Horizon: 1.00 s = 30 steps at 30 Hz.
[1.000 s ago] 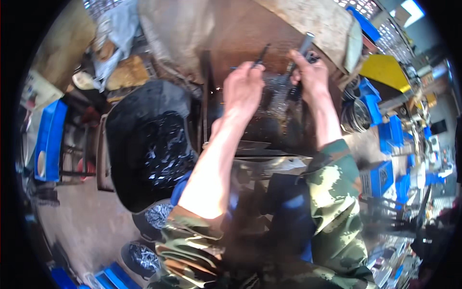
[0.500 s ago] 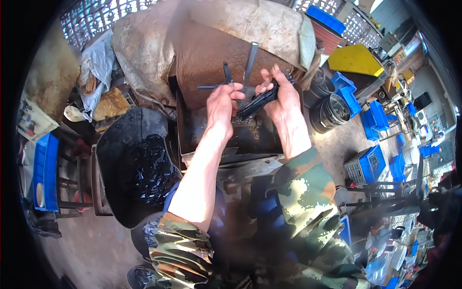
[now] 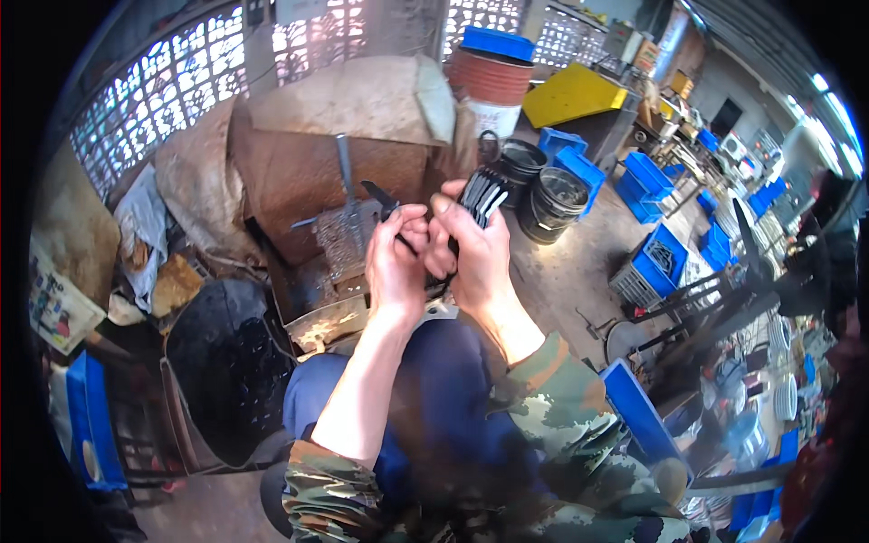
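Observation:
My right hand (image 3: pixel 480 244) is closed around a bundle of thin dark metal strips (image 3: pixel 482 194), whose ends catch the light. Beside it, my left hand (image 3: pixel 396 267) has its fingers curled in, and one dark, blade-like strip (image 3: pixel 379 193) sticks up from them. The two hands almost meet at the fingertips; the lower part of the bundle is hidden by fingers. Beyond them, an upright metal bar (image 3: pixel 346 167) rises from a grimy block (image 3: pixel 339 244) inside an open metal box (image 3: pixel 312 328), backed by a brown sheet (image 3: pixel 299 181).
At my left stands a large black container (image 3: pixel 217 362) with dark pieces in it. Two black buckets (image 3: pixel 552 208) (image 3: pixel 520 161) sit on the floor to the right, near blue crates (image 3: pixel 644 181). A red-and-white drum (image 3: pixel 489 86) and a yellow panel (image 3: pixel 575 95) stand farther back.
My view has swung up and to the right. Both hands have drawn back from over the box toward me, and the bundle has tilted upright, its ends now facing me.

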Tool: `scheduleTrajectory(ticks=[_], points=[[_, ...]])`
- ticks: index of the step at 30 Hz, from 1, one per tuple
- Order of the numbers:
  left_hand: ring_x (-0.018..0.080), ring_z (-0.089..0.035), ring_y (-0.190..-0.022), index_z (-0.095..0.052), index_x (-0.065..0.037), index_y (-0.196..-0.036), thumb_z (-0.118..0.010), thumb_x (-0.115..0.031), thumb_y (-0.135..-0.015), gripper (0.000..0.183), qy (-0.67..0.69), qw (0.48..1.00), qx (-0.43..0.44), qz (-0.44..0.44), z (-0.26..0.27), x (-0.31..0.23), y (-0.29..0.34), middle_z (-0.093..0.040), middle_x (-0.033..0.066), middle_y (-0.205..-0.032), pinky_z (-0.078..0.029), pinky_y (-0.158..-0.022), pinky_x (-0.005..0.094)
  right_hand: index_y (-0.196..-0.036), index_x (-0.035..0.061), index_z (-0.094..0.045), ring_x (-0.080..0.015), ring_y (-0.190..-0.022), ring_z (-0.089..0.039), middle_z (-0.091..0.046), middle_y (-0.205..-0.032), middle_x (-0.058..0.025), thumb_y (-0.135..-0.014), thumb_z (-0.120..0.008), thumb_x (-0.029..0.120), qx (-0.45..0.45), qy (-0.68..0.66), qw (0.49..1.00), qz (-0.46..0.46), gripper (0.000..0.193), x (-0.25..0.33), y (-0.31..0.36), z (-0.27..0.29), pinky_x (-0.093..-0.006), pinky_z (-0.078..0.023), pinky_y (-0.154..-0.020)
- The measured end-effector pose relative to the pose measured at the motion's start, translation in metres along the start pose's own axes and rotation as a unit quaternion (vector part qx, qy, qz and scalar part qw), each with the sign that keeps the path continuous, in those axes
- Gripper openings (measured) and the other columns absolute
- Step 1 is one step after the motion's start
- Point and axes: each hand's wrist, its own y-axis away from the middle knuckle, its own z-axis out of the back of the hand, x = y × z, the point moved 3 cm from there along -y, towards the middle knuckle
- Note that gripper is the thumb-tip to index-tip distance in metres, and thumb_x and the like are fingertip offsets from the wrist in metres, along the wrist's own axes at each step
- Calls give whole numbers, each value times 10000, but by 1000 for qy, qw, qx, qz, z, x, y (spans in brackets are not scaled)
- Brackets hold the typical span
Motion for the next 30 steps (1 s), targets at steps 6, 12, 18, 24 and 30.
scheduleTrajectory(ticks=[6, 12, 18, 24, 30], points=[[75, -657, -814, -683, -2, -1119, -662, 6, -895, 225, -282, 944, 155, -80, -49, -20, 41, -666, 6, -844, -505, -685, 197, -1249, 53, -540, -83, -446, -481, -595, -651, -23, -854, -641, -2, 89, 212, 971, -71, 412, 43, 51, 36, -251, -368, -401], [71, -635, -735, -719, -23, -1061, -786, 22, -738, 333, -511, 791, 292, -167, -84, -10, 68, -701, 47, -858, -511, -647, 245, -1296, -46, -492, -93, -483, -555, -638, -675, -63, -764, -647, -7, 134, 319, 926, -150, 555, 51, 82, 63, -241, -411, -409], [107, -658, -759, -695, -21, -968, -726, 13, -848, 129, -515, 781, 307, -177, -100, 2, 78, -703, 66, -830, -530, -685, 279, -1388, 52, -459, -98, -506, -551, -647, -793, -57, -742, -695, -3, 187, 286, 935, -98, 691, 79, 96, 66, -253, -413, -407], [35, -533, -696, -679, -40, -988, -687, -7, -908, 87, -460, 858, 197, -115, -92, -2, 65, -634, -35, -786, -440, -611, 211, -1155, -2, -598, -81, -644, -574, -656, -867, -43, -971, -658, 193, 230, 299, 916, -141, 275, 95, 110, 108, -242, -465, -596], [30, -548, -749, -685, -36, -961, -717, -23, -905, 66, -449, 858, 218, -117, -90, 43, 58, -646, -32, -809, -481, -692, 218, -1042, 19, -623, -48, -590, -495, -583, -753, 10, -1037, -581, 291, 149, 327, 920, -158, 275, 97, 134, 143, -227, -407, -551]])
